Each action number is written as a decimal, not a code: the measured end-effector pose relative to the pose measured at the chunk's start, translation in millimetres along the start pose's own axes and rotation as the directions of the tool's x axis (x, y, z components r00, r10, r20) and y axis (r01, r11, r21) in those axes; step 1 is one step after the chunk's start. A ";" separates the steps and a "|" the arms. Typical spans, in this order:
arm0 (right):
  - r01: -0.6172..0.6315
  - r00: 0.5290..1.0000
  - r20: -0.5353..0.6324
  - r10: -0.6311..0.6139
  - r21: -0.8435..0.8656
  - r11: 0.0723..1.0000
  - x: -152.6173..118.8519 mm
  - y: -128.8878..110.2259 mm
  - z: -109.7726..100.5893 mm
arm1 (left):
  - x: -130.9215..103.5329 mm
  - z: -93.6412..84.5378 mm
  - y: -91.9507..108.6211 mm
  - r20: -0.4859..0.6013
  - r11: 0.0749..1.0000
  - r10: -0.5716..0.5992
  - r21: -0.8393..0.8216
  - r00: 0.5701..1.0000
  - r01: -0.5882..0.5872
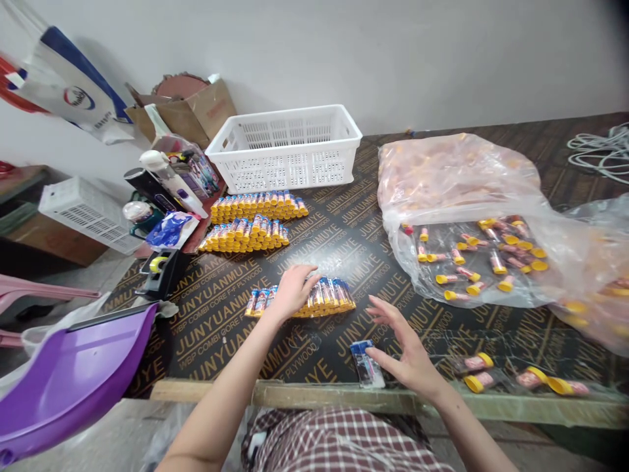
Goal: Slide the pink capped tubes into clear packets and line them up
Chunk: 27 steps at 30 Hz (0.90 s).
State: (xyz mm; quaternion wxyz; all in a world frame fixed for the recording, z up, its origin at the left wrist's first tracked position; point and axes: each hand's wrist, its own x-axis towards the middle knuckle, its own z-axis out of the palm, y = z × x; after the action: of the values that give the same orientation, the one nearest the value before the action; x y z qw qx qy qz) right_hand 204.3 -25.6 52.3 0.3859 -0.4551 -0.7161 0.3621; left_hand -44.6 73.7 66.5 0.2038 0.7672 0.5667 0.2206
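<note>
My left hand (293, 288) is over a row of small tubes (328, 298) with blue wrappers and yellow ends, laid side by side on the dark board. Its fingers stretch to the right and hide part of the row; whether they touch the tubes is hard to see. To the right, my right hand (405, 351) is open, thumb and fingers spread, with nothing between them. Close to its thumb lies a small stack of flat blue-and-clear wrappers (366, 367) at the board's front edge.
Two stacked groups of wrapped tubes (246, 236) lie before a white plastic basket (285, 160). At right, a clear bag (457, 177) spills loose pink tubes with yellow ends. A tape dispenser (162, 272), bottles (170, 174) and a purple dustpan (83, 380) are at left.
</note>
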 end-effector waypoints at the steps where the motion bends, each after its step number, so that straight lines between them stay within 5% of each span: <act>1: 0.005 1.000 -0.001 -0.005 -0.001 1.000 0.0 0.3 0.3 | 0.5 2.3 -0.8 0.018 1.000 0.027 -0.015 0.999 -0.027; 9: -0.010 1.000 0.021 0.009 0.007 1.000 -3.3 1.0 2.9 | -2.4 0.6 -2.8 -0.017 0.999 0.013 -0.030 1.000 -0.013; 15: 0.023 0.993 -0.103 -0.055 -0.290 0.957 9.8 19.8 -21.2 | -23.7 4.2 31.9 -0.327 0.981 -0.081 -0.191 0.941 0.018; 17: -0.080 0.971 -0.238 -0.033 -0.450 0.889 22.4 44.8 -47.2 | -36.8 19.0 53.0 -0.201 0.972 -0.069 -0.235 0.977 0.021; 19: -0.288 0.921 -0.387 0.044 -0.600 0.746 35.3 76.9 -79.6 | -50.3 39.0 71.1 0.104 0.984 0.017 -0.180 0.994 0.002; 22: -0.419 0.873 -0.478 0.098 -0.631 0.652 52.4 124.0 -123.3 | -66.1 69.0 81.8 0.409 1.000 -0.026 0.024 0.912 0.018; 27: -0.373 0.919 -0.374 0.125 -0.724 0.580 80.1 167.6 -151.9 | -76.6 95.3 66.9 0.360 0.990 -0.130 0.003 0.924 0.138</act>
State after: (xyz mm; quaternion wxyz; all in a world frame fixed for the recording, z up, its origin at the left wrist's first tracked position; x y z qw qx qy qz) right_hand 377.6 128.6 -8.8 0.1912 -0.7207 -0.6664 -0.0042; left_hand 41.9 -24.1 17.8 0.3268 0.7518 0.5685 0.0686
